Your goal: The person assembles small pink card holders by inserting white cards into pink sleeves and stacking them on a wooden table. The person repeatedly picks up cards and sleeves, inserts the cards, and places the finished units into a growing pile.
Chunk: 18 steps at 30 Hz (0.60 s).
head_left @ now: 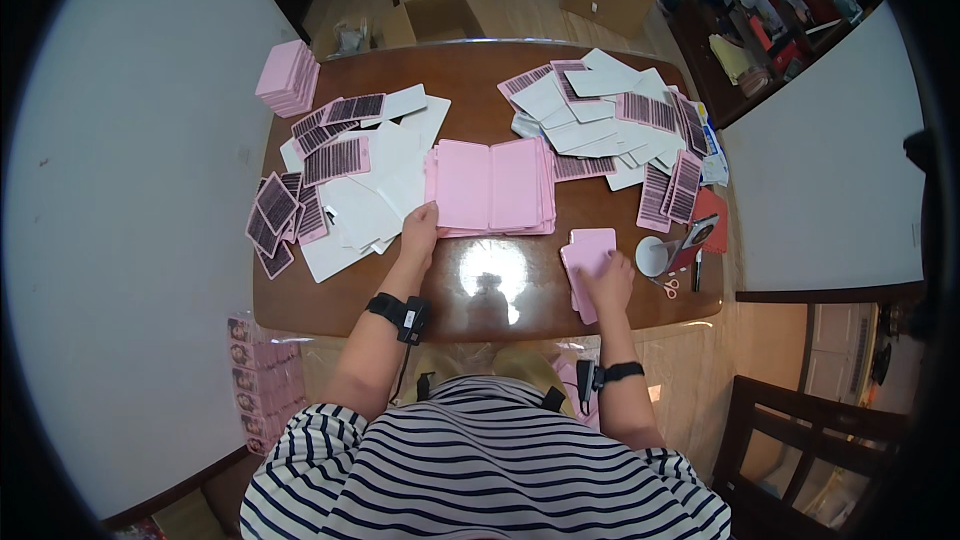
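White walls (150,140) flank a brown table (470,105). At its far left corner stands a tidy pink stack (285,75), its layers too tight to count. Nearer and rightward sprawls one heap of striped cards (335,160) and white sheets (390,160).

Next, the left hand (420,225) is at the near left edge of the pink panels (514,185), which lie side by side mid-table with layers showing beneath. Its thumb lies along the edge; whether the fingers close underneath is hidden. Further right, near the front edge, the right hand (608,285) rests half curled over pink pieces (583,262); I cannot tell whether it grips any. A second heap of cards and sheets lies beyond, then a cup (652,256), scissors (671,288), a pen (698,270) and a phone (702,232).

Good handling probably means a light left thumb, so the layers stay aligned, and right fingertips parting single pieces without bending corners.

Counted: two upper panels, at least two pieces, at least seven striped cards per heap, one cup, one pair of scissors, one pen, one phone. Overlap hides the sheets' number.
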Tool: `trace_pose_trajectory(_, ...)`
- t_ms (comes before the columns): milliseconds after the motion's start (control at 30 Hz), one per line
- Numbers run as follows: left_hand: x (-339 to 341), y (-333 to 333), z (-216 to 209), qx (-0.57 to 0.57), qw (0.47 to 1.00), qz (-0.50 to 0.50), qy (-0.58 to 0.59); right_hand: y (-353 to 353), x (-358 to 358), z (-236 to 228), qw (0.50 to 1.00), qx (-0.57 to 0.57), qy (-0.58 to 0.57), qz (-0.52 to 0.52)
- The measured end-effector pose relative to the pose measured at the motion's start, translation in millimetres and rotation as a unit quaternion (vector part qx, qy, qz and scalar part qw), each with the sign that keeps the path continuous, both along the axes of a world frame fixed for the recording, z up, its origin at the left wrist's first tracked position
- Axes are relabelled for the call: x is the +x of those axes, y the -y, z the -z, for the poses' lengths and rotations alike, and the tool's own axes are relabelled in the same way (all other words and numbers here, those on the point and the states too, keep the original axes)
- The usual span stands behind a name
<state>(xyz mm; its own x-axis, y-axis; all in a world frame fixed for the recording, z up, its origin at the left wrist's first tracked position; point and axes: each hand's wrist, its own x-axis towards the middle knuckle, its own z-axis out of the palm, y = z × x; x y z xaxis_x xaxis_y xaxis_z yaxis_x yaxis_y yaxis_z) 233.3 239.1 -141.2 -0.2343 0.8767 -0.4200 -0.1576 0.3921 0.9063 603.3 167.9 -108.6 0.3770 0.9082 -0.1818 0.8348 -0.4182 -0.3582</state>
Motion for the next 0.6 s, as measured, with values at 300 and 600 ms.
trace_pose_trajectory(300,70.8,53.3,-90.9,0.347,0.773,0.231,-0.478,58.4,13.6,-36.7,0.991,-0.02,0.051,-0.119)
trace_pose_trajectory(600,108.1,72.2,-128.7,0.241,0.741,0.594,-0.2,36.4,-16.1,-129.5,0.89,0.027,-0.389,-0.236)
